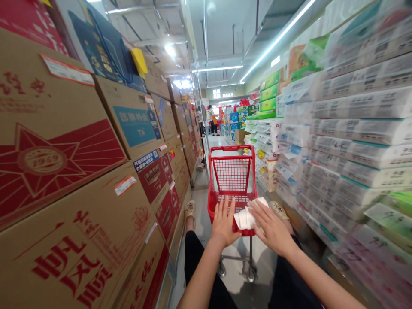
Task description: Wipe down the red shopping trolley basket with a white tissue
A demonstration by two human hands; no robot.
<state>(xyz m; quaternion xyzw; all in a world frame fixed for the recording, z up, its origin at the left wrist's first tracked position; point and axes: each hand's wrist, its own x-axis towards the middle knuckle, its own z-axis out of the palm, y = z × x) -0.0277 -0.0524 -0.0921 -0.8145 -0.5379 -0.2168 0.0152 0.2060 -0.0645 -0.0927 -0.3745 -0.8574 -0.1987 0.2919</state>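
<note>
Lower centre: your left hand (225,225) is open, your right hand (272,225) spread over white paper (243,219) at the red cart's (231,148) near end. Paper's out; handling seems unfinished.

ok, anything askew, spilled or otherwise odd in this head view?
One thing: a creased white sheet, cloth or paper, slants across the near end of the red cart instead of lying square, partly under the right hand. No spill visible; the stacked packs at right are too blurred to check for damage.
</note>
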